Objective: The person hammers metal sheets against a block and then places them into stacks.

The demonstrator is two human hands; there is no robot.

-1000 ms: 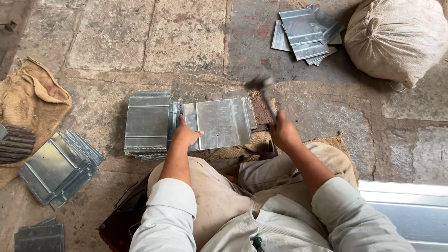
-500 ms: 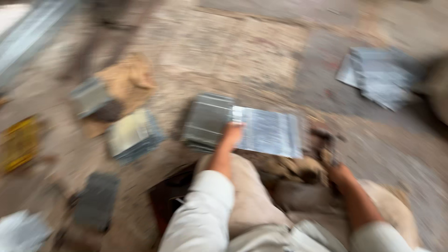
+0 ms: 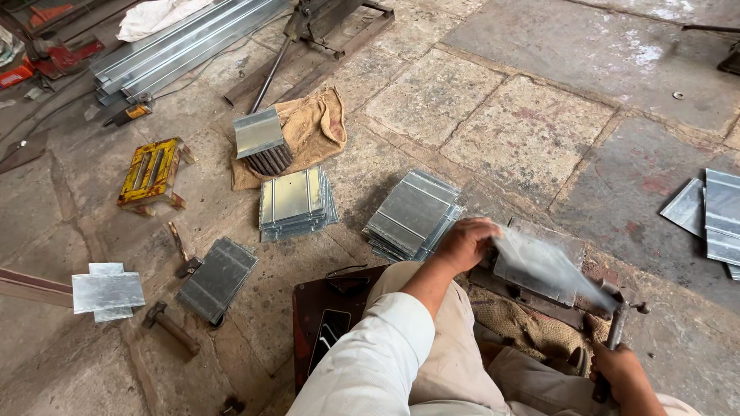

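Since the picture of half a second ago, our view has steadied and swung left, so that more of the workshop floor shows, and the metal sheet [image 3: 543, 266] we had pressed flat now rides tilted and motion-blurred off its rest.

We hold that sheet with our left hand [image 3: 466, 243], fingers closed over its left edge. Its long axis runs from those fingers down and to the right, toward the head of the hammer [image 3: 614, 331]. So the sheet lies directly to the right of our left fingers and above our right hand [image 3: 617, 370], which is wrapped around the hammer handle low in the view, close to our knee. The left hand is the nearer one by far; it touches the sheet, while the right only reaches it through the hammer, and we cannot tell whether the hammer head touches the sheet's far corner or merely sits beside it.

Under the sheet lies a dark iron block [image 3: 539, 300] on burlap sacking [image 3: 524, 327]. Just to the left of our left hand, on the stone floor [image 3: 493, 100], sits a stack of folded sheets [image 3: 412, 216], with a second stack [image 3: 295, 202] farther left and more flat pieces [image 3: 713, 216] well apart at the right edge.
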